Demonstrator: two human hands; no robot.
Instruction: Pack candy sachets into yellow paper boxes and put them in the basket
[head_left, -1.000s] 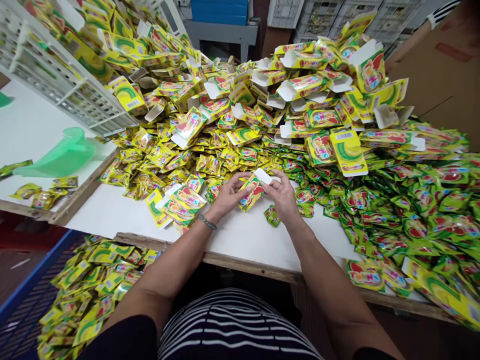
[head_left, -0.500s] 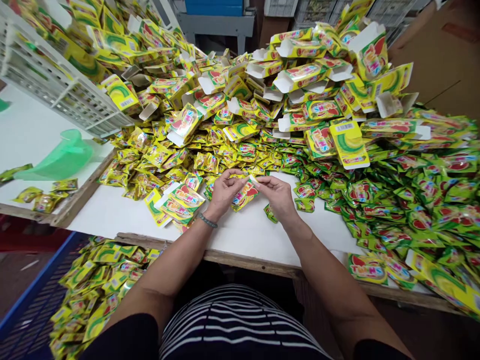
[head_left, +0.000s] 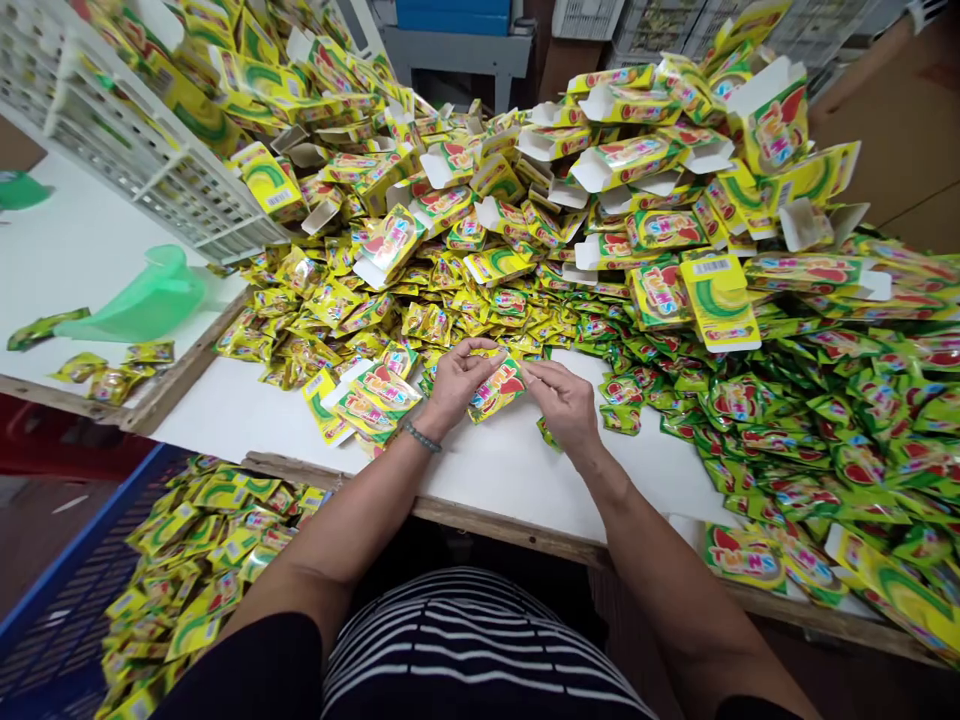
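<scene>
A small yellow-green box with a watermelon print is held over the white tabletop. My left hand grips its left side, thumb and fingers pinched on it. At its right end, my right hand has its thumb and fingers closed at the edge of the same box. No white flap shows on the box now. Left of my left hand lies a small stack of flattened-looking boxes. Partly behind my right hand is a green packet.
Open boxes are heaped at the back, with yellow packets below left and green packets right. A white crate, green scoop and filled blue basket stand left.
The white flap at the box's top right end has gone from sight, and my right hand's fingers have moved slightly right and down along that end. The whole view has shifted a little.
</scene>
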